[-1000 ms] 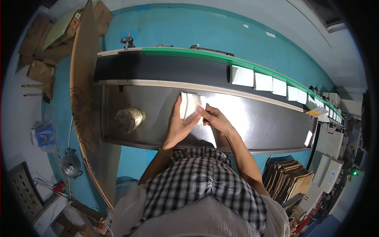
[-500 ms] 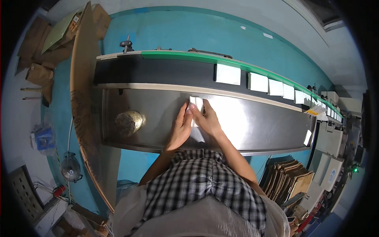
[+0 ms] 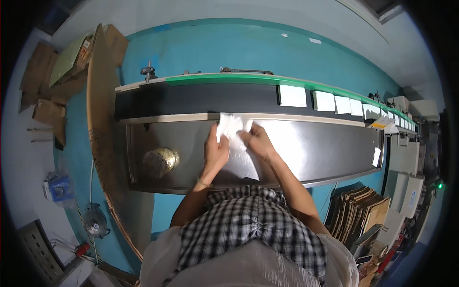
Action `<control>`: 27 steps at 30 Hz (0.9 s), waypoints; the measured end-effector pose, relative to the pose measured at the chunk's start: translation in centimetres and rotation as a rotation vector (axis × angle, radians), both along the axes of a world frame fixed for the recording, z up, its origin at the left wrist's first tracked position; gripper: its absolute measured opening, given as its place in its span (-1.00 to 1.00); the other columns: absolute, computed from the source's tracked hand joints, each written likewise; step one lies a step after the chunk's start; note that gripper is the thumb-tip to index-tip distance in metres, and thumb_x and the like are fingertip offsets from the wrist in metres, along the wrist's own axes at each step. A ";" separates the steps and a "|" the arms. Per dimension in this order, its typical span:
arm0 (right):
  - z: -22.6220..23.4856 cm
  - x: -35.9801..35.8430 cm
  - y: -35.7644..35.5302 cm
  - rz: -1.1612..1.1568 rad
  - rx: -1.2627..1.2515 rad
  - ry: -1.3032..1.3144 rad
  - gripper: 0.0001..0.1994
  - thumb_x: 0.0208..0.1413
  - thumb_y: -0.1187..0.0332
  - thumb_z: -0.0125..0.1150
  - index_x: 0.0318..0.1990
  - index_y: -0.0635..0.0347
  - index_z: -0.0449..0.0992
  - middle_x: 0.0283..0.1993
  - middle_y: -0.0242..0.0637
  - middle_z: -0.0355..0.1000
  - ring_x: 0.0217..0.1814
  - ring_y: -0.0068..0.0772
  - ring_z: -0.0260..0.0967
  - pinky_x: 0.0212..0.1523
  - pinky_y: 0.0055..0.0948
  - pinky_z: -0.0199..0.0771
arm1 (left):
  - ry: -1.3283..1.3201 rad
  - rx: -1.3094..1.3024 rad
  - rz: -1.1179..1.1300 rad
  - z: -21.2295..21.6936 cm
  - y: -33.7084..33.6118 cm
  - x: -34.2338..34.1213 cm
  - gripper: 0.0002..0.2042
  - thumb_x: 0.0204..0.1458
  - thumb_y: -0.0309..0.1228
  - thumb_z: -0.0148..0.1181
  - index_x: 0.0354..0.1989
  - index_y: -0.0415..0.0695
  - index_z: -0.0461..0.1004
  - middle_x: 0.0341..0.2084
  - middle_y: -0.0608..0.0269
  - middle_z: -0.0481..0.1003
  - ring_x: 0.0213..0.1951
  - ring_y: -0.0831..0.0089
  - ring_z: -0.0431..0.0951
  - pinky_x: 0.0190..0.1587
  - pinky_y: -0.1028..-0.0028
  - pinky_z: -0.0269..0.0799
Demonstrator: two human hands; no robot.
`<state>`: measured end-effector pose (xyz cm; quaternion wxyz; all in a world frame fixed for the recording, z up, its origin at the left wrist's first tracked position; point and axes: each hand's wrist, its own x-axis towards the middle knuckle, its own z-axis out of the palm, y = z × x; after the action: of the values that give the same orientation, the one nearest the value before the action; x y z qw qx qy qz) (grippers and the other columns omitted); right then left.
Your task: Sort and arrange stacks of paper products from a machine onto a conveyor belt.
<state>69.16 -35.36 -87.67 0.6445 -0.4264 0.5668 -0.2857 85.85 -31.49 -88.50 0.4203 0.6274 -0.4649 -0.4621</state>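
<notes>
Steel bench (image 3: 311, 153) beside a black conveyor belt (image 3: 191, 99) carries both outstretched forearms, the left hand (image 3: 215, 152) and right hand (image 3: 257, 141) each pinching a white sheet (image 3: 230, 126) at the bench's far edge.

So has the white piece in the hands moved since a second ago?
Yes. The white piece has gone forward to the steel table's far edge, by the black belt.
</notes>
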 end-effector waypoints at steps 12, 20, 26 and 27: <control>-4.8 -0.6 6.2 -0.315 -0.291 0.180 -0.75 0.38 0.24 0.05 -0.09 0.27 0.47 -0.36 -0.34 0.43 -0.38 -0.56 0.33 -0.33 -0.48 0.40 | -0.563 -0.431 -0.116 -5.1 -6.3 4.0 -0.55 0.08 -0.36 0.26 0.19 -0.08 0.43 0.33 -0.14 0.16 0.34 -0.12 0.15 0.31 -0.04 0.05; -6.5 2.2 12.3 -0.007 -0.481 0.436 -0.78 0.28 0.36 0.04 -0.03 0.29 0.46 -0.16 0.05 0.50 -0.09 0.13 0.48 -0.08 -0.16 0.48 | 0.467 -0.211 -0.643 11.0 0.5 7.7 -0.51 0.32 -0.12 0.00 0.24 -0.28 0.35 0.18 0.07 0.44 0.21 0.34 0.42 0.20 0.34 0.32; -9.5 5.9 9.7 -0.110 -0.654 0.600 -0.81 0.27 0.33 0.09 -0.12 0.28 0.46 -0.37 0.12 0.52 -0.32 0.16 0.53 -0.28 -0.12 0.50 | 0.494 -0.279 -0.950 19.9 12.1 16.3 -0.24 0.26 0.19 -0.16 0.31 -0.33 0.23 0.24 -0.21 0.31 0.29 0.01 0.32 0.33 0.12 0.20; -10.1 6.8 9.4 -0.129 -0.619 0.537 -0.81 0.29 0.31 0.09 -0.14 0.26 0.47 -0.44 0.02 0.51 -0.42 -0.09 0.53 -0.33 -0.22 0.49 | 0.562 -0.285 -0.860 20.1 15.0 16.9 -0.24 0.27 0.18 -0.16 0.29 -0.35 0.24 0.23 -0.23 0.32 0.28 -0.01 0.33 0.31 0.11 0.23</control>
<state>75.93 -25.98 -97.78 0.2958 -0.6232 0.6275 -0.3612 102.71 -16.47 -68.38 0.3826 0.1688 -0.6077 -0.6751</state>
